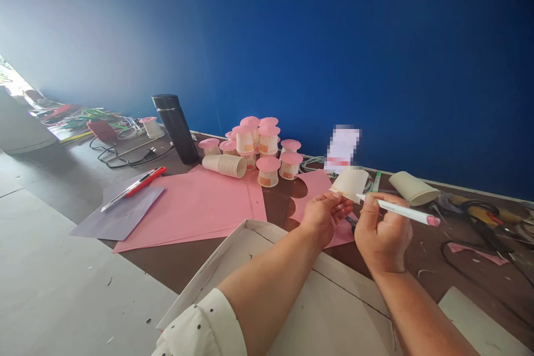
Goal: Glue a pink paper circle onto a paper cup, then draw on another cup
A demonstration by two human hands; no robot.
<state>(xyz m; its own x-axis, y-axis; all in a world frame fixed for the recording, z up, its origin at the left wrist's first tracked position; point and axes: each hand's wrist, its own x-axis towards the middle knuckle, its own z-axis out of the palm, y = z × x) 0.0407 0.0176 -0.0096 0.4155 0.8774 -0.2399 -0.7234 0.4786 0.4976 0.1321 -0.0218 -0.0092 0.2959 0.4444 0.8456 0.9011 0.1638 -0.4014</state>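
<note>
My left hand (327, 216) holds a white paper cup (351, 182) by its rim. Between the thumb and fingers of my right hand (386, 231) is a white marker (406, 212) with a pink end, its tip close to the cup's lower edge. Left of the hands, several cups with pink round tops (268, 164) and orange-brown drawn marks stand grouped and partly stacked. A nested stack of plain cups (225, 166) lies on its side in front of them.
Pink sheets (200, 206), a purple sheet (137, 208) and a red cutter (144, 181) lie left. A black bottle (177, 130) stands behind them. Another cup (414, 188) and cables (479, 222) are right. A white board (334, 311) is under my forearms.
</note>
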